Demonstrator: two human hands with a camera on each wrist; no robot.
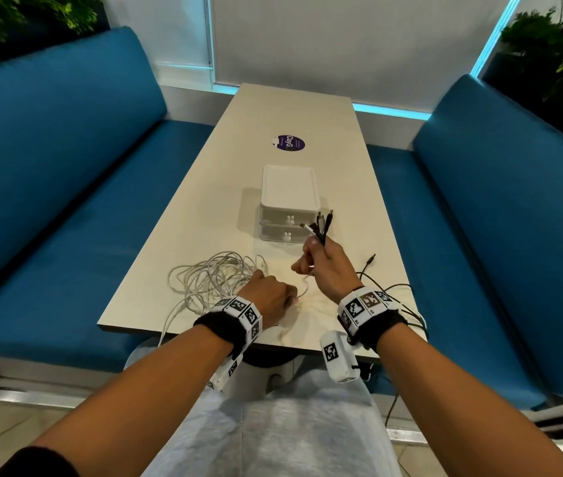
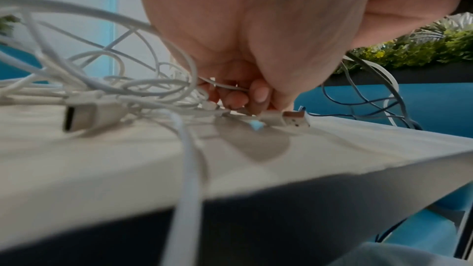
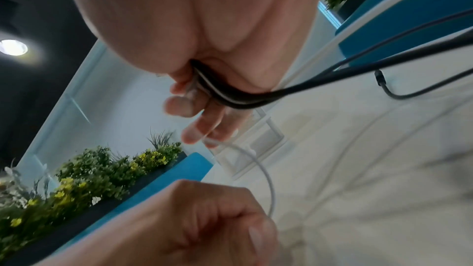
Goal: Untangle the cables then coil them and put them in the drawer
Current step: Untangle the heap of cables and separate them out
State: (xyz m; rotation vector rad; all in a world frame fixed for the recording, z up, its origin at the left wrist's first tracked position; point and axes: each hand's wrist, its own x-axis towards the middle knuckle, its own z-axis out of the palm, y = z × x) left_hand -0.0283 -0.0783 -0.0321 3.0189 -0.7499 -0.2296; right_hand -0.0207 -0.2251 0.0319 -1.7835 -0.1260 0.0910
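Note:
A tangle of white cables [image 1: 211, 278] lies on the pale table [image 1: 204, 208] near its front left, one strand hanging over the edge. My left hand [image 1: 274, 297] is curled low on the table and pinches a thin white cable [image 2: 225, 86] beside a white USB plug [image 2: 294, 121]. My right hand [image 1: 321, 261] is raised in front of the white two-drawer box [image 1: 288, 204], both drawers closed. It grips a bundle of black cables [image 3: 230, 96] with several plug ends [image 1: 323, 223] sticking up. A white strand [image 3: 266, 173] arcs from its fingers to the left hand.
Black cable loops [image 1: 397, 290] trail off the table's right front edge, with one loose black plug [image 1: 372, 259]. A purple round sticker [image 1: 290, 143] lies farther back. Blue benches [image 1: 66, 187] flank the table on both sides.

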